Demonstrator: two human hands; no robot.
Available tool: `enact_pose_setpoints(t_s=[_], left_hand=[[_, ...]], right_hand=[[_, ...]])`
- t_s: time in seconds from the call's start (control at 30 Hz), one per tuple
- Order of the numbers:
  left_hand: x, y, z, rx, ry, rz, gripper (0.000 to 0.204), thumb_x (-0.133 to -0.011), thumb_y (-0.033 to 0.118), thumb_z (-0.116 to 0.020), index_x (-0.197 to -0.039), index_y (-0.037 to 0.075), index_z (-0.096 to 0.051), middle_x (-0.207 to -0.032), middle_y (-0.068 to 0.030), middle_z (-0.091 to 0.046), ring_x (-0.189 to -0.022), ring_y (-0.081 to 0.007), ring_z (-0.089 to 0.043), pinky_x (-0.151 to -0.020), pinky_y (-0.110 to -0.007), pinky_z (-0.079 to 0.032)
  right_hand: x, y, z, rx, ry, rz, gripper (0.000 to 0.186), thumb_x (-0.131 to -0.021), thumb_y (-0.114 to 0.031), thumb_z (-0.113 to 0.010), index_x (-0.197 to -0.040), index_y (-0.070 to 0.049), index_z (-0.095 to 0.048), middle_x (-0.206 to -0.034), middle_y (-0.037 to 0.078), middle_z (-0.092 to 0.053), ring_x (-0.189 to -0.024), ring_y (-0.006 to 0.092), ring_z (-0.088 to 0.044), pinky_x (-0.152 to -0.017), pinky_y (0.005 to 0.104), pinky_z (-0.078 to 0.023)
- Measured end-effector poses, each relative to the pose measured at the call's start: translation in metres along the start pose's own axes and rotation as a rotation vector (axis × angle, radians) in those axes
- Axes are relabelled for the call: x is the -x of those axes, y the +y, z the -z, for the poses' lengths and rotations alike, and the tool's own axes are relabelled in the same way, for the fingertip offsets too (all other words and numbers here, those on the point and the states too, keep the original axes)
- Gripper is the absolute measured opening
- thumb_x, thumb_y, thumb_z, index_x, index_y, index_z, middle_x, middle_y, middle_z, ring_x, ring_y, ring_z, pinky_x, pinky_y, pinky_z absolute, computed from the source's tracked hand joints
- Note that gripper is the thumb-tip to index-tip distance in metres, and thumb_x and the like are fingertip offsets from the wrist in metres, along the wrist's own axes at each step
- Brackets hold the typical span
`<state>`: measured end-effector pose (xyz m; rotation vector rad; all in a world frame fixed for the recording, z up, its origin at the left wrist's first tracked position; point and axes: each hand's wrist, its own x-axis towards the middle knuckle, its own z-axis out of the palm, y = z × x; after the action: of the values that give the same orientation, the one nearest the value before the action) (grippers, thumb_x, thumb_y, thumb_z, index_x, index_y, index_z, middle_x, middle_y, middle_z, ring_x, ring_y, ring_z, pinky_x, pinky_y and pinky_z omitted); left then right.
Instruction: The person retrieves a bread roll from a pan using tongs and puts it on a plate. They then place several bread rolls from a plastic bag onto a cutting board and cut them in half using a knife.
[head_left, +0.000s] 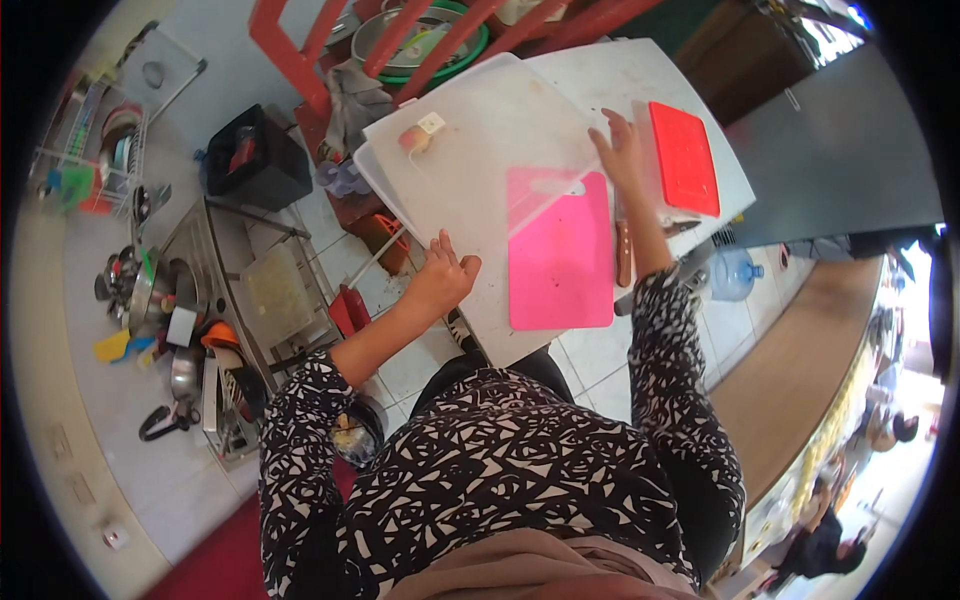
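One translucent sheet (478, 125) partly veils the pink board (562, 262).

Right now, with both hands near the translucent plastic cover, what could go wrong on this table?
The translucent cover reaches over the pink board, so shifting it might drag the board. The wooden handle, likely a knife's, lies near the right forearm, which could knock it. The board, close to the near edge of the white table, might slip off.

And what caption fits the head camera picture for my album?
Left hand and right hand near cloudy plastic partly covering a pink board.
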<state>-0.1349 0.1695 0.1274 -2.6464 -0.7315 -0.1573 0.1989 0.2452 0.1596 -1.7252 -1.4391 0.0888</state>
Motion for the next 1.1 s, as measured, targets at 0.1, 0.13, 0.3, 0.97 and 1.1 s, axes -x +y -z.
enact_pose_setpoints(t_s=[0.1,0.13,0.3,0.97,1.1], left_hand=[[0.004,-0.011,-0.002,-0.048,0.148,-0.129,0.013,-0.078,0.014,-0.046,-0.075,0.003,-0.042,-0.092,-0.0428,-0.051,-0.079,-0.0393,-0.062,-0.067,-0.038,-0.05],[0.004,-0.015,-0.003,-0.04,0.161,-0.147,0.013,-0.078,0.014,-0.046,-0.075,0.003,-0.042,-0.092,-0.0428,-0.051,-0.079,-0.0393,-0.062,-0.067,-0.038,-0.05],[-0.007,-0.035,-0.004,-0.028,0.268,-0.381,0.013,-0.078,0.017,-0.046,-0.074,0.004,-0.044,-0.081,-0.037,-0.056,-0.072,-0.0342,-0.061,-0.061,-0.032,-0.047],[-0.051,-0.134,0.084,0.357,0.471,-0.037,0.016,-0.079,0.017,-0.055,-0.085,0.002,-0.053,-0.079,-0.0112,-0.059,-0.067,-0.027,-0.056,-0.059,-0.031,-0.046],[-0.064,-0.146,0.076,0.791,0.788,0.292,0.019,-0.089,0.02,-0.047,-0.087,0.0,-0.049,-0.077,-0.009,-0.055,-0.067,-0.0197,-0.053,-0.062,-0.029,-0.044]], right_hand=[[0.071,-0.035,0.001,-0.14,0.184,0.039,0.046,-0.073,-0.011,-0.062,-0.117,-0.004,-0.048,-0.1,0.014,-0.05,-0.091,0.0251,-0.05,-0.08,0.0353,-0.041],[0.095,-0.047,-0.006,-0.203,0.231,-0.011,0.049,-0.073,-0.009,-0.062,-0.119,-0.004,-0.046,-0.1,0.014,-0.049,-0.091,0.024,-0.05,-0.08,0.0346,-0.041],[0.159,-0.088,-0.045,-0.665,0.159,-0.518,0.061,-0.081,-0.004,-0.054,-0.133,-0.008,-0.024,-0.117,0.013,-0.043,-0.096,0.0176,-0.049,-0.082,0.0291,-0.042],[0.166,-0.106,-0.046,-0.119,-0.101,-0.281,0.078,-0.063,-0.007,-0.063,-0.133,-0.01,-0.028,-0.107,0.019,-0.047,-0.091,0.0341,-0.052,-0.072,0.0399,-0.045],[0.163,-0.106,-0.036,-0.033,-0.156,-0.222,0.079,-0.062,-0.01,-0.064,-0.133,-0.01,-0.028,-0.103,0.017,-0.048,-0.092,0.0325,-0.051,-0.071,0.0406,-0.044]])
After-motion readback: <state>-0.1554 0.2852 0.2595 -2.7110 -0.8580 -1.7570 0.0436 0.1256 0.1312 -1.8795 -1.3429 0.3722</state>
